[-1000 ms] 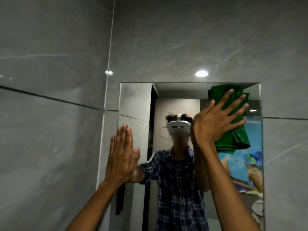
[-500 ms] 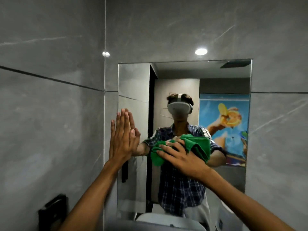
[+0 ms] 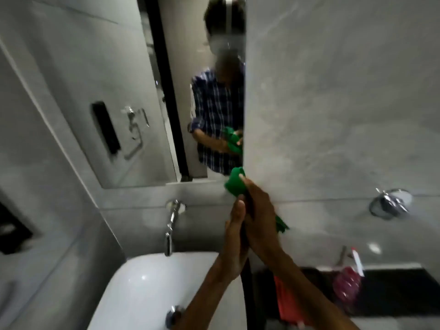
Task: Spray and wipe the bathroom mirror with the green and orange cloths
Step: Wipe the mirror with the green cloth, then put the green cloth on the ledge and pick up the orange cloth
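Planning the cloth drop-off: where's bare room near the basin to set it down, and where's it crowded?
Free: the white basin rim left of the drain, below the tap. Crowded: the dark ledge at right, with an orange item and a pink-red item. Both hands hold the green cloth over the basin's right edge.

Green cloth (image 3: 234,185) mostly hidden between the pressed-together left hand (image 3: 232,239) and right hand (image 3: 260,222), only two ends showing. Mirror (image 3: 166,91) cut off by the top edge, its reflection blurred. Orange thing (image 3: 287,298) low right partly behind the right forearm (cloth or not, unclear). Pink item (image 3: 346,284) too smeared to identify.
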`<state>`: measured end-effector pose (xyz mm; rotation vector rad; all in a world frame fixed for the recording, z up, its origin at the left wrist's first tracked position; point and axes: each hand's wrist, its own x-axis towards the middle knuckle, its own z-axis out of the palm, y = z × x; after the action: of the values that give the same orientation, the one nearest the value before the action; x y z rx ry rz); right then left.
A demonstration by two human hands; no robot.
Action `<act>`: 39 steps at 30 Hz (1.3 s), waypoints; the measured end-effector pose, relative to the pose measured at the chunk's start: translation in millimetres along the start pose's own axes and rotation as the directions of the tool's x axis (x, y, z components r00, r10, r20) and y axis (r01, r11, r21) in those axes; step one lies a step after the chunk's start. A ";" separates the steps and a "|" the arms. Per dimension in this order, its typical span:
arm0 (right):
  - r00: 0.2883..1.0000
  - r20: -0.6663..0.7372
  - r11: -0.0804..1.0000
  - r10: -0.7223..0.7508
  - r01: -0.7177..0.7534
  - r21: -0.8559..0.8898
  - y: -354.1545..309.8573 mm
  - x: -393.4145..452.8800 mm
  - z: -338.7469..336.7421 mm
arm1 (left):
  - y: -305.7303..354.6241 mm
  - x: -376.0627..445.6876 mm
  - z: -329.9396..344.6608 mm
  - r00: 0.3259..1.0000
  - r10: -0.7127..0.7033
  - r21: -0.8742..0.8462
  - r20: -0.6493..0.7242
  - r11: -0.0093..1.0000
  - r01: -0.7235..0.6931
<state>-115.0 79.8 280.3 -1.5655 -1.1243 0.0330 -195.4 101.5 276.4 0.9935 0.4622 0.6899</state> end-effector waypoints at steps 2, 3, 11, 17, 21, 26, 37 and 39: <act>0.974 0.203 0.975 0.098 -0.054 -0.214 38.0 -38.5 -25.1 | -44.8 -9.1 9.9 0.986 -0.139 -0.097 -0.089 0.987 0.130; 0.954 0.251 0.959 0.165 -0.096 -0.267 62.6 -58.7 -41.5 | -73.2 -13.1 14.3 0.971 -0.208 -0.136 -0.117 0.972 0.192; 0.348 0.506 0.465 0.789 -0.877 -0.121 259.0 -196.5 -161.1 | -296.4 -35.3 20.6 0.708 -0.695 -0.197 -0.129 0.717 0.668; 0.225 0.403 0.341 0.887 -0.908 -0.243 376.9 -238.0 -196.6 | -409.9 5.9 26.5 0.549 -0.819 -0.099 -0.167 0.568 0.817; 0.384 0.258 0.449 0.887 -0.848 -0.282 435.6 -206.2 -171.6 | -453.4 79.2 26.9 0.620 -0.736 -0.007 -0.272 0.646 0.763; 0.458 0.168 0.488 0.873 -0.817 -0.308 485.1 -167.1 -137.1 | -473.3 147.7 12.3 0.685 -0.642 0.197 -0.345 0.664 0.721; 0.641 0.380 0.721 0.667 -0.428 -0.545 376.4 -139.7 -35.8 | -378.6 98.9 -46.4 0.827 -0.092 0.547 -0.555 0.708 0.446; 0.588 0.361 0.674 0.724 -0.493 -0.550 381.3 -125.0 -19.9 | -375.3 102.2 -48.9 0.821 -0.091 0.552 -0.564 0.698 0.456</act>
<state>66.3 24.8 -74.0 -2.3721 -0.9676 0.8542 -37.5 66.5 -80.7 1.3774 1.3836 0.4829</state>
